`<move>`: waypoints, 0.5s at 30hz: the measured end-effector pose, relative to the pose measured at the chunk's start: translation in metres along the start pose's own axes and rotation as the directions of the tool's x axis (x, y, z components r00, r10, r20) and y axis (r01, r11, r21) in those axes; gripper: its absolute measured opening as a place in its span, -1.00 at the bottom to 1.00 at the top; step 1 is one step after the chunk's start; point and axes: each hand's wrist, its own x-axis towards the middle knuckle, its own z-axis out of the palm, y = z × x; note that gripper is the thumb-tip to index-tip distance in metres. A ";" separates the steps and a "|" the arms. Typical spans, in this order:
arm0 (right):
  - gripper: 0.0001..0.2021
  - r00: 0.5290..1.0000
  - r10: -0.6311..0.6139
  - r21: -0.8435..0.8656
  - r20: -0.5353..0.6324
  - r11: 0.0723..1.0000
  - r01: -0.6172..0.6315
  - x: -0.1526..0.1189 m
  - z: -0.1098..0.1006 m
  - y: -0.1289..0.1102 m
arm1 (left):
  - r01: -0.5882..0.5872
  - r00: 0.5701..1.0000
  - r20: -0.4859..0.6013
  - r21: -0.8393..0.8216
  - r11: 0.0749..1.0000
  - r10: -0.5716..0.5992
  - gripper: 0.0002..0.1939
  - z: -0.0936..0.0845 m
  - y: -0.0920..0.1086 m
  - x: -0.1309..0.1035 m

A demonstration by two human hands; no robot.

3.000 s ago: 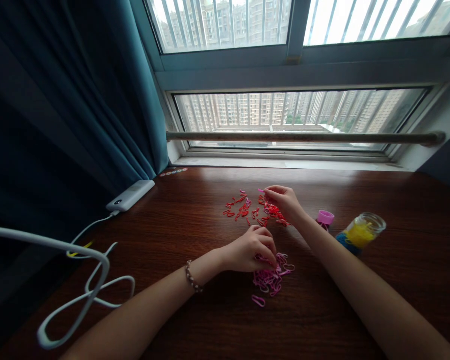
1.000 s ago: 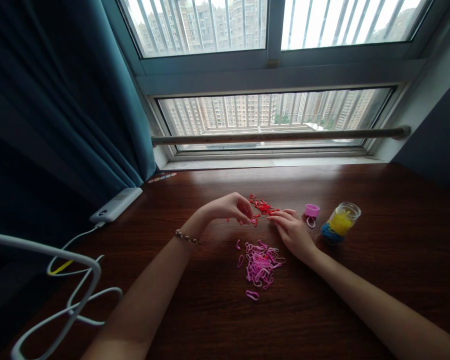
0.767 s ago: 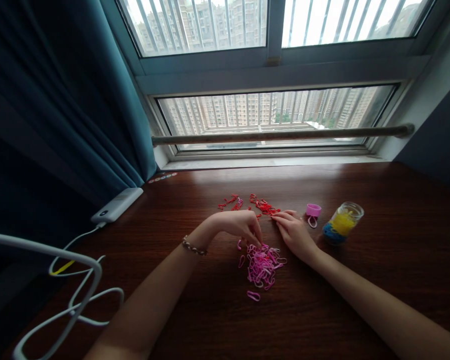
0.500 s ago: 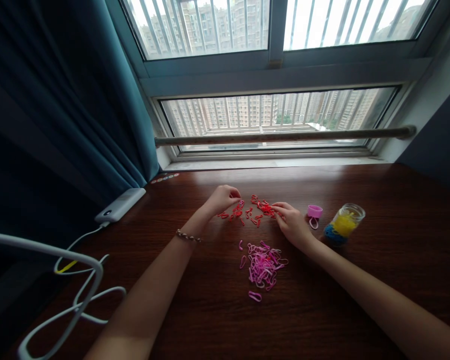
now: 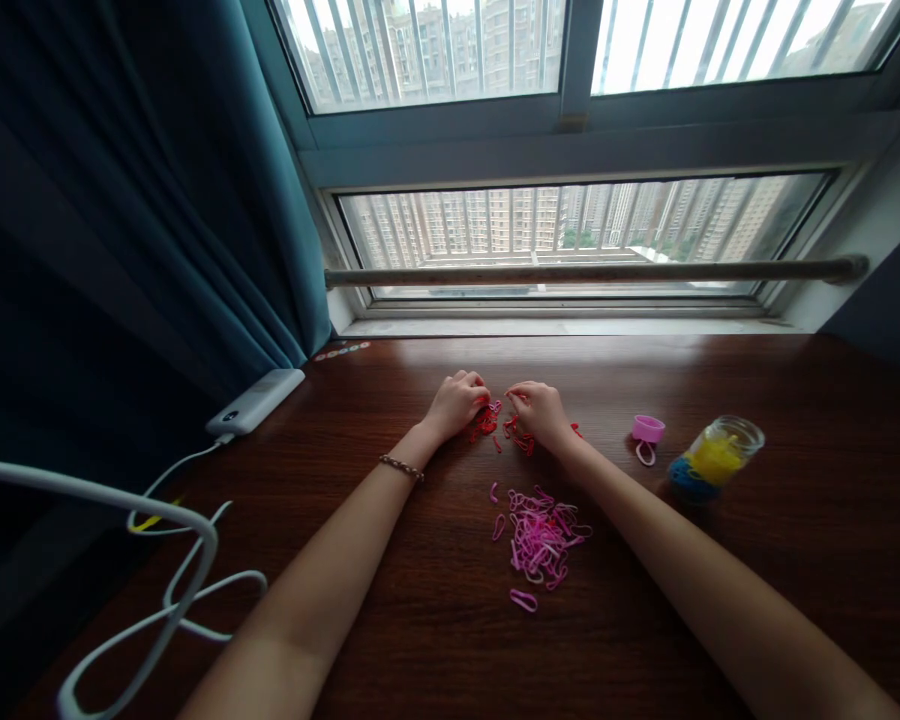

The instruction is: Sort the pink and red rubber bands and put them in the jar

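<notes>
My left hand (image 5: 457, 405) is curled at the far middle of the table, with red showing at its fingertips. Just below it lies a small pile of red plastic stitch markers (image 5: 487, 425), a pink one among them. My right hand (image 5: 540, 412) faces it, fingers pinched together; anything between them is too small to make out. More red markers (image 5: 523, 442) lie under and beside its fingers, partly hidden. Nearer to me is a loose heap of pink plastic stitch markers (image 5: 541, 540), with a few lying apart from it.
To the right, a glass jar (image 5: 746, 435) tilts with yellow and blue pieces inside. A pink cap with a loop (image 5: 649, 430) lies beside it. On the left are a white power bank (image 5: 259, 402), a white cable (image 5: 120, 490) and a blue curtain (image 5: 270, 250). A window stands behind.
My right hand has moved left, close to my left hand, and the red markers there are bunched closer. The view has shifted slightly to the left.
</notes>
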 end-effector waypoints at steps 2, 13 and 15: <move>-0.80 1.000 -0.027 -0.007 0.006 1.000 0.027 -0.001 0.005 0.001 | 0.007 1.000 -0.008 -0.007 1.000 -0.007 -0.84 -0.001 0.000 0.000; -0.71 0.971 -0.156 -0.009 0.181 0.987 0.160 -0.010 0.012 0.001 | 0.258 0.900 -0.250 -0.353 0.899 -0.357 -0.88 -0.018 0.004 0.003; -0.70 0.989 -0.098 0.127 0.112 0.988 0.083 -0.006 0.010 0.001 | 0.243 0.893 -0.264 -0.402 0.883 -0.365 -0.88 -0.029 0.012 0.005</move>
